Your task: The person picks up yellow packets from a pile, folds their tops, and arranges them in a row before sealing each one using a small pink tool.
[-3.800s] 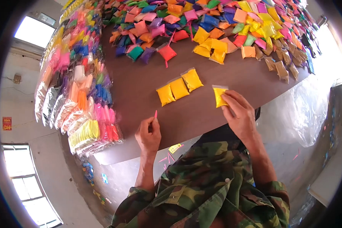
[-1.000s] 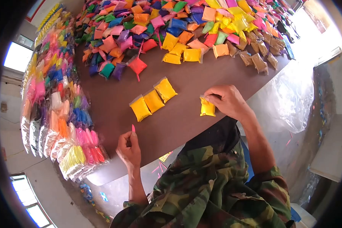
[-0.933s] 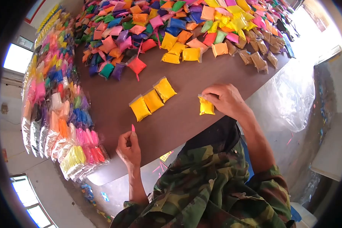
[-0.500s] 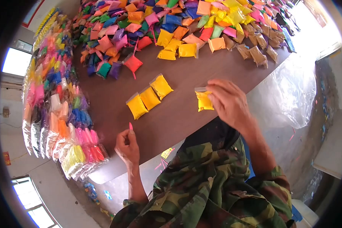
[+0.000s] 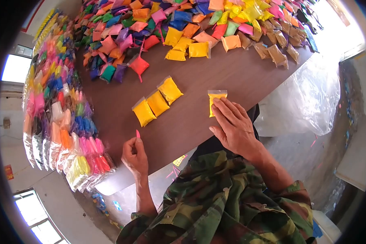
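Note:
My right hand (image 5: 236, 126) lies with fingers stretched out over a yellow packet (image 5: 212, 106), pressing it against the brown table; its clear top edge and left side show. To the left, three more yellow packets (image 5: 157, 103) lie side by side in a slanting row, apart from both hands. Near the front edge of the table, my left hand (image 5: 135, 156) is closed, with a small pink strip (image 5: 138, 133) sticking up between thumb and fingers. The rest of that strip is hidden in the hand.
Heaped packets of many colours (image 5: 150, 24) cover the back of the brown table (image 5: 126, 99). Filled clear bags of coloured packets (image 5: 65, 122) are stacked along the left edge. A large clear plastic bag (image 5: 313, 97) hangs off the right side. One red packet (image 5: 139, 67) lies at the heap's front.
My right hand has gone from gripping the yellow packet by its top edge to lying flat on it, and the packet now rests on the table. My left hand has barely moved.

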Demonstrator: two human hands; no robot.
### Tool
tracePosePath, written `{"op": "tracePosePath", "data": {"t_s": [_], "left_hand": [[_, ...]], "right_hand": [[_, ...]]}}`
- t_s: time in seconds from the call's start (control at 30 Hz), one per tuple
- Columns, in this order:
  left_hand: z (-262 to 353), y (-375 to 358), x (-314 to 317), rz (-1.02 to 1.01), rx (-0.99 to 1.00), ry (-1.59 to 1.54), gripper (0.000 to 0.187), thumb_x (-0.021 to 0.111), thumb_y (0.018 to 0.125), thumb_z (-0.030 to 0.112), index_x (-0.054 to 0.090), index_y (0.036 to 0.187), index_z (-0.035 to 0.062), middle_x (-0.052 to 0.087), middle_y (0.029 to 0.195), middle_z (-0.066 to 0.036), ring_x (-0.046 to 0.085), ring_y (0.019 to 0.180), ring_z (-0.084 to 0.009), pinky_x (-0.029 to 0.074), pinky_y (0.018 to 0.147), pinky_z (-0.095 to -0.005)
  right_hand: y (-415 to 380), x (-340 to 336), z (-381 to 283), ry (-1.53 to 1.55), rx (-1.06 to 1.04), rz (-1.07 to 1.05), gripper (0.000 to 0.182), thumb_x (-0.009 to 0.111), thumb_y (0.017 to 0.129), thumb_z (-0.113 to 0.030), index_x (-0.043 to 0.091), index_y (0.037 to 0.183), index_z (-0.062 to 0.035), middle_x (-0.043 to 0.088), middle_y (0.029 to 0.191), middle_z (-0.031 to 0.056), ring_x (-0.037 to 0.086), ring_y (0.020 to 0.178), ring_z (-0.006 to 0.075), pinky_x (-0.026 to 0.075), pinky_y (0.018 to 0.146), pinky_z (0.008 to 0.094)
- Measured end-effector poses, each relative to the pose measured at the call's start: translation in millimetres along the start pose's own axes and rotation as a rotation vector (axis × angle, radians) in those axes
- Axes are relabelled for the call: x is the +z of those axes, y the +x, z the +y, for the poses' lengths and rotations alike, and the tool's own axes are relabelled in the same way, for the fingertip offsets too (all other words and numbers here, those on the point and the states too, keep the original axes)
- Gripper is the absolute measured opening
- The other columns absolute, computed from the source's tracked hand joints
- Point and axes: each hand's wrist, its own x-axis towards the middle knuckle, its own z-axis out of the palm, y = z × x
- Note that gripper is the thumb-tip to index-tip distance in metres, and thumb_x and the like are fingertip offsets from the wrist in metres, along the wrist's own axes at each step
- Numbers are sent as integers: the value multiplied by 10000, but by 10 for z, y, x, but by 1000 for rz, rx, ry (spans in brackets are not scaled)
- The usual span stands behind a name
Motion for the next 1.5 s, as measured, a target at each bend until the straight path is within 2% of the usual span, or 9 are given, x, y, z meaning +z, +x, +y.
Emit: {"op": "tracePosePath", "data": {"t_s": [0.2,0.4,0.5,0.6,0.8,1.1,1.5], "left_hand": [[2,9,12,-4,12,16,184,763,1047,203,756,1020,21,724,792,-38,639,685,-105,516,632,-307],[-4,7,-8,-10,28,35,185,760,1047,202,760,1020,19,746,810,-54,675,701,-123,542,654,-318],[-4,-10,-3,-8,36,29,182,758,1047,196,760,1015,17,744,800,-50,673,692,-120,541,650,-314],[32,-2,-2,0,39,32,176,757,1048,189,758,1016,16,739,788,-43,665,683,-109,536,643,-308],[-4,-11,-8,-11,26,28,167,758,1047,182,752,1020,17,737,787,-40,659,683,-97,531,641,-302],[24,18,10,-11,40,65,173,760,1043,186,751,1018,16,743,805,-53,676,702,-113,540,658,-309],[10,15,0,-12,46,33,164,759,1043,180,758,1026,17,754,816,-59,691,717,-121,550,667,-312]], "right_hand": [[57,99,81,4,-35,80,464,805,967,-244,712,1346,7,622,1519,123,567,1444,303,446,1185,477],[86,-17,62,113,4,24,475,801,971,-245,703,1358,12,620,1520,135,569,1439,327,453,1178,495],[-14,-13,76,31,2,109,518,807,966,-263,684,1380,22,611,1525,149,566,1441,345,451,1179,510],[-8,-33,40,10,16,85,545,811,963,-273,671,1390,34,599,1540,168,560,1452,353,441,1189,515],[70,11,49,-32,31,25,562,811,960,-287,673,1396,38,586,1561,179,544,1475,335,417,1209,505],[55,55,65,-62,20,42,585,829,942,-298,673,1403,27,588,1550,154,551,1452,318,412,1207,495],[59,63,51,-57,-20,77,490,815,948,-268,693,1377,-63,573,1538,128,546,1446,323,419,1185,513]]}}
